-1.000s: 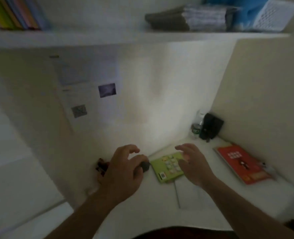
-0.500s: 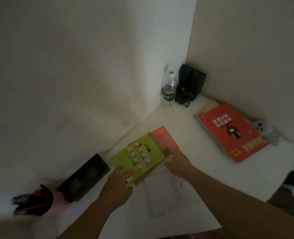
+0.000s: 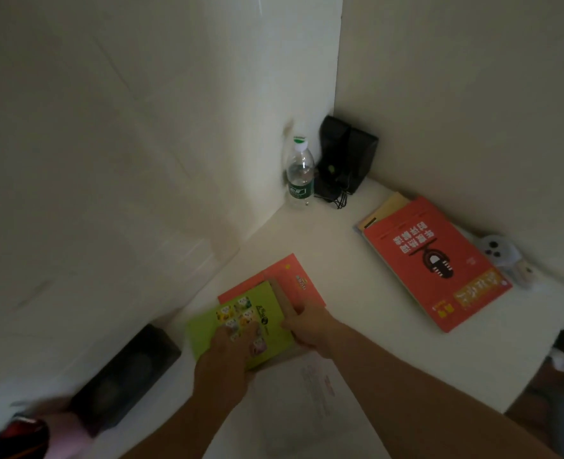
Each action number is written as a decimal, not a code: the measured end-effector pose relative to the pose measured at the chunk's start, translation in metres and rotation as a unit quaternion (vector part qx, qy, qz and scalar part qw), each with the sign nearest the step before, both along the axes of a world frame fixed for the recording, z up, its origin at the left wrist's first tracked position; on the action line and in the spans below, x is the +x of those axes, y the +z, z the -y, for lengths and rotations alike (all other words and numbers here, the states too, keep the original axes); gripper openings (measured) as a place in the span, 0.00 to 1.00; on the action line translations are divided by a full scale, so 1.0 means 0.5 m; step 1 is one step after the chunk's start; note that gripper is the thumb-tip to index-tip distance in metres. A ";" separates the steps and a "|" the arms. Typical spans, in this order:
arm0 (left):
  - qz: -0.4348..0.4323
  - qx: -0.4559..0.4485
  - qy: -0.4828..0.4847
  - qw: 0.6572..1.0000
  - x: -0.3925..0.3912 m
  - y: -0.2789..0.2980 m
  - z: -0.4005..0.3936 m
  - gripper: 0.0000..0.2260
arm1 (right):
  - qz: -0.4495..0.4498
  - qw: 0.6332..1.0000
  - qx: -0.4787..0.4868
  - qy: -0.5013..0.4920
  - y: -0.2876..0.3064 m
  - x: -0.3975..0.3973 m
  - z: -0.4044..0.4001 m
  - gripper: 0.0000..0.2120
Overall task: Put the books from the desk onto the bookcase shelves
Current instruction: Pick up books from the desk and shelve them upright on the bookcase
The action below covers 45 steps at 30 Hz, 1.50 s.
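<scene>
Green book (image 3: 241, 321), cover printed with small picture tiles, lies on a white desk (image 3: 356, 293) near the back wall, stacked over a salmon-red book (image 3: 294, 279) whose far half shows beyond it; left hand (image 3: 224, 359) rests on the green cover's near part, fingers laid over the tiles, thumb out of sight; right hand (image 3: 307, 321) grips the right edge of the stack, fingers curled round what looks like a brownish spine; large red book (image 3: 434, 263) with a yellow band lies flat well apart to the right, atop a tan book (image 3: 385, 207) that peeks out behind; clear water bottle (image 3: 300, 173), green label, upright in the corner, just beside a black speaker (image 3: 347, 157); second black speaker (image 3: 125, 376) lying left of the hands; white paper sheet (image 3: 307, 402) under the forearms; pale game controller (image 3: 499, 253) beyond the red book
</scene>
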<state>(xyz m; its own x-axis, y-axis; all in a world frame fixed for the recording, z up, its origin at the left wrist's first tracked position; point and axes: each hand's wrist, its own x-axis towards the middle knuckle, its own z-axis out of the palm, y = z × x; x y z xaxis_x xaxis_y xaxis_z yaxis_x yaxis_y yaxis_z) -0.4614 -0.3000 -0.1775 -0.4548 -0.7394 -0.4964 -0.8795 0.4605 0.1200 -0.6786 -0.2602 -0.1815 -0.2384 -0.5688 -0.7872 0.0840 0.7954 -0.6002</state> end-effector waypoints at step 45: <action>-0.546 0.389 0.574 0.471 0.129 0.227 -0.072 0.19 | 0.128 0.964 -0.205 -0.113 0.195 0.133 -0.134 0.22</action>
